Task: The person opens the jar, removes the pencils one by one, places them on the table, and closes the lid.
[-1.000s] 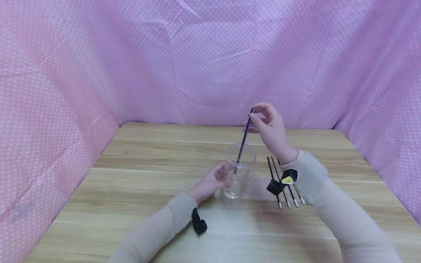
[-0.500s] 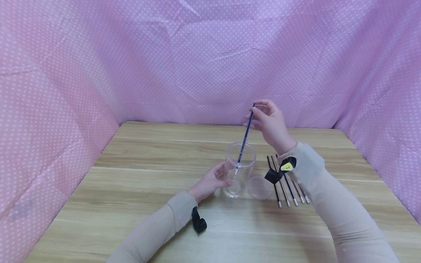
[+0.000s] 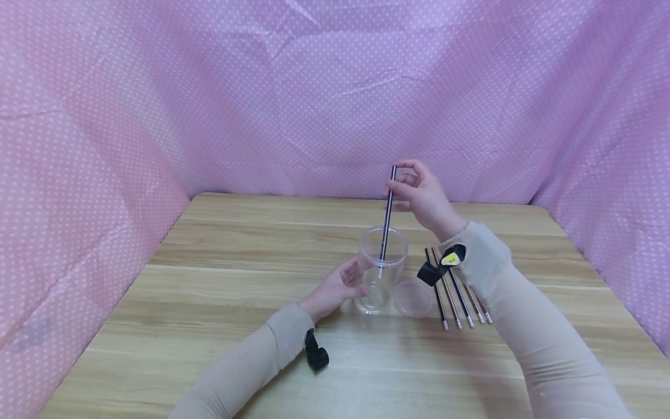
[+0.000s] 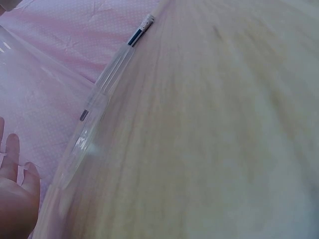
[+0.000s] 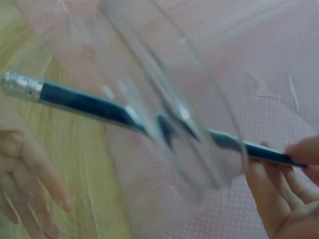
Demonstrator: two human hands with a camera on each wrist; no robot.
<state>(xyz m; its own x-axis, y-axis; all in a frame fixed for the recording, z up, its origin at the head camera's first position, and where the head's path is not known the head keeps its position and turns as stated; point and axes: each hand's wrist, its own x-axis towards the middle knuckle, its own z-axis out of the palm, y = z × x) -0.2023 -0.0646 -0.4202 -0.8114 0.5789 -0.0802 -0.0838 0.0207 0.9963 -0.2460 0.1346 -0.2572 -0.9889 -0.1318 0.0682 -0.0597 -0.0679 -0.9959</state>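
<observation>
My left hand (image 3: 335, 291) is round the lower side of a clear plastic jar (image 3: 389, 278), which stands upright on the wooden table with its mouth uncovered. Over the jar, my right hand (image 3: 426, 201) pinches a dark blue pencil (image 3: 388, 212) near its top end. The pencil slants slightly, its eraser end down inside the jar and above the bottom. In the right wrist view the pencil's silver ferrule (image 5: 22, 85) shows through the jar wall, and the right fingers (image 5: 279, 194) hold the far end. The left wrist view shows the left hand (image 4: 17, 204) beside the jar wall.
A round clear lid (image 3: 413, 298) lies right of the jar. Several pencils (image 3: 446, 297) lie side by side further right, eraser ends toward the front, partly under the right wrist. A pink dotted cloth (image 3: 314, 105) hangs behind and beside the table (image 3: 251, 244).
The pencil rises a little, then swings from a clear slant to nearly upright as the right hand shifts left. The left hand and jar stay in place.
</observation>
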